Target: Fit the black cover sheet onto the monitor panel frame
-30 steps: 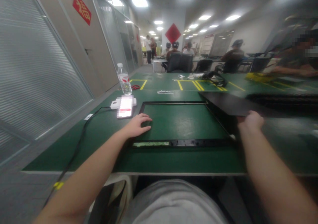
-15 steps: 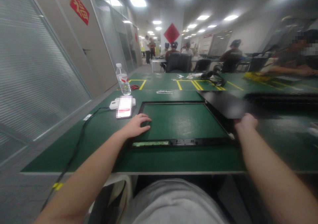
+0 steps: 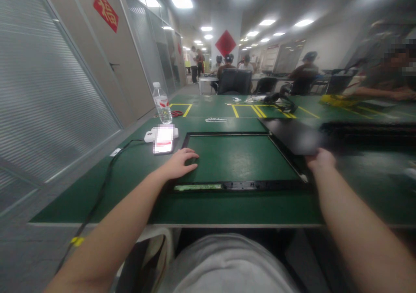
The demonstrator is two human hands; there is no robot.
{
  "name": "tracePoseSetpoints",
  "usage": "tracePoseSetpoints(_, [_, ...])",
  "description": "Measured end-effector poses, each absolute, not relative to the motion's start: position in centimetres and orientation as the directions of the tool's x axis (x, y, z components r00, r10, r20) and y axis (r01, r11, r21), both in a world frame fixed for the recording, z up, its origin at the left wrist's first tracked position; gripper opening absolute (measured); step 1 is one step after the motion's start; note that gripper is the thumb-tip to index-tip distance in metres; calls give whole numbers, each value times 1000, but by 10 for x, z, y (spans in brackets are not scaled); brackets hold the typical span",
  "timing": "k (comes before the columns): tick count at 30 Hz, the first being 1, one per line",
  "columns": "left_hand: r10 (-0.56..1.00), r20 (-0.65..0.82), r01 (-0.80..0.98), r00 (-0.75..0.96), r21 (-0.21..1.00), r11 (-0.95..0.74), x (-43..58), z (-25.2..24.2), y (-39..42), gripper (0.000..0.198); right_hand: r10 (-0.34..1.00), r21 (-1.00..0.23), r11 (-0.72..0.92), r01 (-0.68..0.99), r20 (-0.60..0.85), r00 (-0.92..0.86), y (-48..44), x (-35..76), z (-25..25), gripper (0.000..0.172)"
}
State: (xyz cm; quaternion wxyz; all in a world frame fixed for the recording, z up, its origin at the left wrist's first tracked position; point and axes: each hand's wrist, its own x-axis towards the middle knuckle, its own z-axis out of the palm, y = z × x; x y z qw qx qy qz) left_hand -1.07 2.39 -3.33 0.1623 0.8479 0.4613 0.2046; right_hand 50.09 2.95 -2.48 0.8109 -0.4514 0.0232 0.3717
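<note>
A black rectangular frame point(image 3: 227, 186) lies flat on the green table point(image 3: 97, 189) in front of me, with the mat showing through its opening. My left hand point(image 3: 178, 165) rests on the frame's left edge, fingers curled loosely over it. My right hand point(image 3: 320, 160) grips the near edge of a dark flat panel point(image 3: 292, 135) that lies at the frame's right side, slightly raised. The fingers of that hand are hidden under the panel.
A phone point(image 3: 163, 139) sits on a white charger with a black cable point(image 3: 104, 184) running off the table's left edge. A water bottle point(image 3: 161, 103) stands behind it. Another person's arm rests on the table at far right. Seated people work at far tables.
My right hand and the dark panel have shifted slightly left, toward the frame. My left hand has stayed in place.
</note>
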Motion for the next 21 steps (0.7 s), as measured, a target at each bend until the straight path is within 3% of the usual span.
tracePoseSetpoints(10, [850,187,723,493,455,-520,-11,-35,25,51,652,-667,332,-667,-349,673,29,510,-31,34])
tracePoseSetpoints(21, [852,211,702,480,491,-517,-11,-35,24,47,625,-712,270,-648,-383,681,24,507,-24,28])
